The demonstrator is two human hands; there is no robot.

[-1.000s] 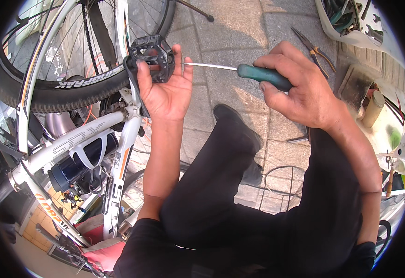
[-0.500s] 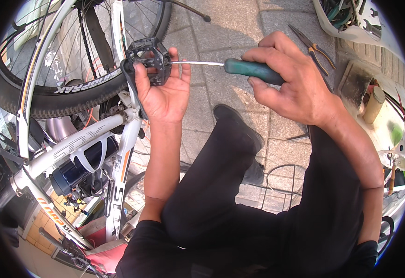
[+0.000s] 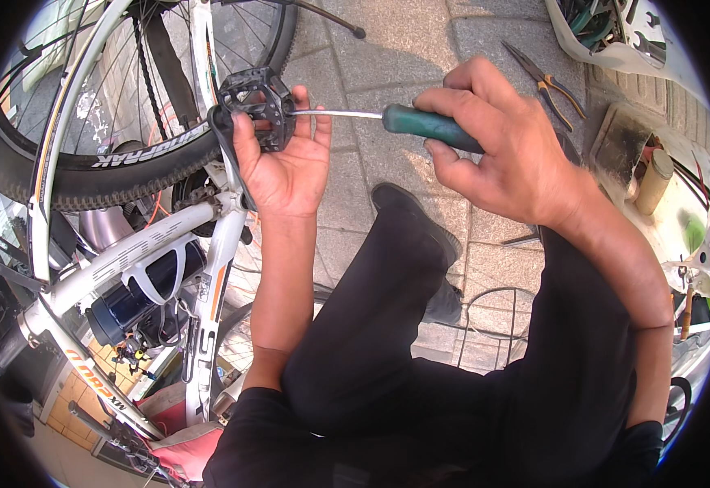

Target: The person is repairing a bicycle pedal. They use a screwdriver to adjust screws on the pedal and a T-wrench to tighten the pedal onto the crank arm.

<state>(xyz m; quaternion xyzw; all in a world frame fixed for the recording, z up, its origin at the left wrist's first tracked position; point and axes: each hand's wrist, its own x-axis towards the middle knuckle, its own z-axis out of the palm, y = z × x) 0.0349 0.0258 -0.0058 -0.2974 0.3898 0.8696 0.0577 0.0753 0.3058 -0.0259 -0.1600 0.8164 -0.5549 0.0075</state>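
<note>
A black bicycle pedal (image 3: 259, 102) sits at the end of a dark crank arm (image 3: 226, 150) on an overturned white bicycle (image 3: 131, 236). My left hand (image 3: 290, 175) cups the pedal from the near side, its thumb on one edge and its fingers behind. My right hand (image 3: 509, 146) is closed around the dark green handle of a screwdriver (image 3: 432, 128). The screwdriver's thin metal shaft points left, and its tip goes into the outer end of the pedal. The tip itself is hidden inside the pedal.
Pliers (image 3: 546, 81) with orange and black handles lie on the paving (image 3: 387, 65). A white tool container (image 3: 570, 37) stands at the far right, with a cylindrical can (image 3: 654, 180) nearer me. The bicycle's rear tire (image 3: 127, 177) fills the upper left.
The right hand and screwdriver have shifted slightly left, toward the pedal. The pedal and left hand have moved very slightly left.
</note>
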